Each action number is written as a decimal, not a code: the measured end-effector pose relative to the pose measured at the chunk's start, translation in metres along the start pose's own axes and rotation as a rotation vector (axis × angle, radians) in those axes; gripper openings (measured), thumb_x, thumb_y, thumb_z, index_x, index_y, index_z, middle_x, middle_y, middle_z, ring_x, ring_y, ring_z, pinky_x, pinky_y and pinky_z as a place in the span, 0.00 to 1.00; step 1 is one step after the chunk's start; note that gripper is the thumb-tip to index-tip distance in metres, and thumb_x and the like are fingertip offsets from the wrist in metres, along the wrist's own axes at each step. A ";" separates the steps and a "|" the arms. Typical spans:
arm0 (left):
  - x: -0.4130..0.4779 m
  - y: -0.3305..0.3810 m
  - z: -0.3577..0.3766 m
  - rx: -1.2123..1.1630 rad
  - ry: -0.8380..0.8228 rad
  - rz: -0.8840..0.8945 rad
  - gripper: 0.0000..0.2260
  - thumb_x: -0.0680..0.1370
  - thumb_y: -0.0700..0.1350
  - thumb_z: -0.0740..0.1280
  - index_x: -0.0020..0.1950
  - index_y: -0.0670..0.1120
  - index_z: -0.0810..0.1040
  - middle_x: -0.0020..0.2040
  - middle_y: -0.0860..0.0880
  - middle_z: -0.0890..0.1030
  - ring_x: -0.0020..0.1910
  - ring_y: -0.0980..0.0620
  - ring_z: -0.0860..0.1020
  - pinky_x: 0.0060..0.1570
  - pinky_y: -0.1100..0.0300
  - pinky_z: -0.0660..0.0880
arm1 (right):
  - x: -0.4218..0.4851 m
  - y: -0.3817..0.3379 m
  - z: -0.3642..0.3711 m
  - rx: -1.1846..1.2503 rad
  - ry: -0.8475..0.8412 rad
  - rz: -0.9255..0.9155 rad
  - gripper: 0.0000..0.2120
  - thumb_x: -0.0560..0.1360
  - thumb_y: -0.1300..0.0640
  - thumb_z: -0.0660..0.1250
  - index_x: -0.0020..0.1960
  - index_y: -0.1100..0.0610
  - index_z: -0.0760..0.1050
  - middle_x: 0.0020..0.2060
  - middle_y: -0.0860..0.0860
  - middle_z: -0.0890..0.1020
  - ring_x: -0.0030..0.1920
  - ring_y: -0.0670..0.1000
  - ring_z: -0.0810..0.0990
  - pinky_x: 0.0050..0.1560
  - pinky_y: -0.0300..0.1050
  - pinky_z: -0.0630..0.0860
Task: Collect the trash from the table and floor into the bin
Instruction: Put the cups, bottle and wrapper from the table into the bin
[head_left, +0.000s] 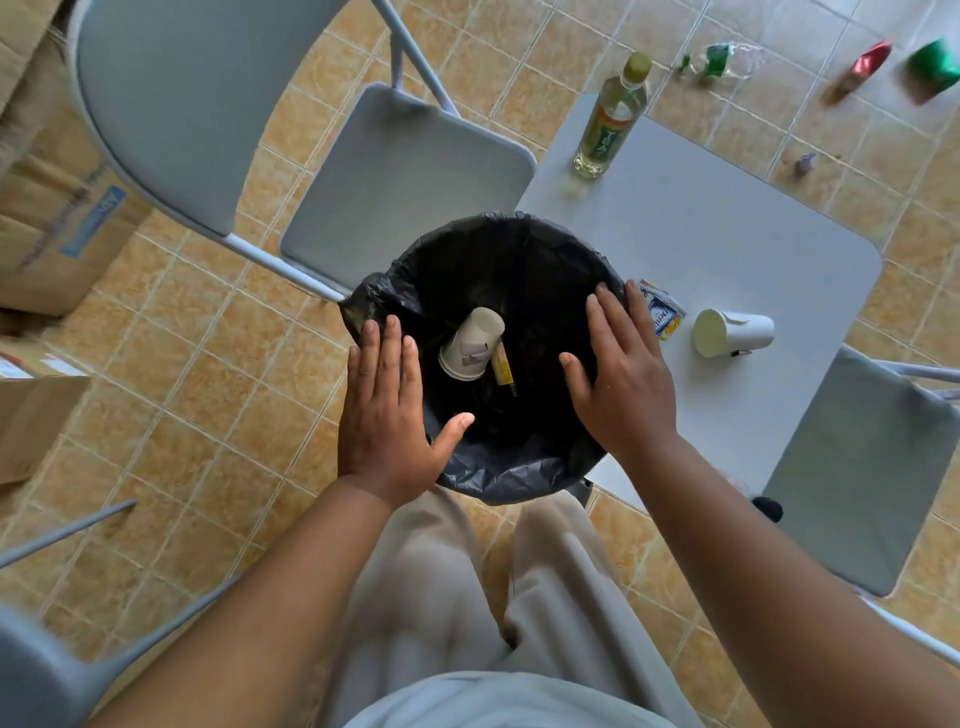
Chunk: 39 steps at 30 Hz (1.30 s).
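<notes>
The bin liner (488, 473) is black; the cream paper cup (472, 340) in it has grey print. The table (727, 234) is pale grey, the white paper cup (735, 332) plain, the carton (662, 314) blue, white and yellow. The tea bottle (613, 117) shows pale yellow liquid and an olive cap. The floor tiles (208, 389) are mottled orange-tan with pale grout, and one wrapper (862, 70) is red.

Table (727, 234) bears bottle (613, 114), carton (662, 312), tipped cup (732, 332); floor (208, 364) bears 4 litter pieces (860, 70).

1 wide-angle head-worn view looks almost straight down, close over the bin (519, 467) at frame centre; the counter (727, 234) fills the upper right, tiled floor (208, 364) the left, edges bowed by the lens.
</notes>
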<state>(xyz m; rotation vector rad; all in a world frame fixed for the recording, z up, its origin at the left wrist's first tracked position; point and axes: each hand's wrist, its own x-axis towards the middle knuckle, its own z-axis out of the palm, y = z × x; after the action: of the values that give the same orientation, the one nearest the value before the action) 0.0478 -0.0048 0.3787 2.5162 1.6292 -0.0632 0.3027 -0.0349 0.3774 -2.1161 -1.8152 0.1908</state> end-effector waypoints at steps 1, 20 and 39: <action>0.006 0.001 0.000 0.002 0.004 0.000 0.44 0.78 0.68 0.54 0.79 0.35 0.55 0.81 0.36 0.50 0.80 0.38 0.46 0.78 0.40 0.49 | 0.006 0.002 0.000 -0.017 -0.003 -0.003 0.28 0.78 0.54 0.67 0.73 0.66 0.69 0.73 0.60 0.72 0.78 0.62 0.61 0.77 0.55 0.62; 0.090 0.014 -0.006 0.027 0.001 0.039 0.43 0.78 0.68 0.54 0.79 0.34 0.55 0.81 0.36 0.50 0.81 0.39 0.46 0.77 0.40 0.51 | 0.103 0.028 -0.032 0.144 0.074 0.120 0.26 0.81 0.49 0.65 0.74 0.62 0.70 0.74 0.57 0.71 0.78 0.61 0.61 0.77 0.56 0.60; 0.091 0.012 -0.001 0.012 0.062 0.059 0.41 0.79 0.67 0.54 0.78 0.34 0.57 0.81 0.37 0.52 0.81 0.38 0.47 0.77 0.39 0.52 | 0.266 0.099 0.028 -0.213 -0.253 0.141 0.15 0.77 0.71 0.66 0.63 0.67 0.72 0.60 0.64 0.72 0.52 0.68 0.79 0.51 0.59 0.78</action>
<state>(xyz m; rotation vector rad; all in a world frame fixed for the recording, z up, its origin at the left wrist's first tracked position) 0.0956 0.0727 0.3711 2.5983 1.5807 0.0113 0.4314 0.2179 0.3496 -2.4684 -1.8971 0.3271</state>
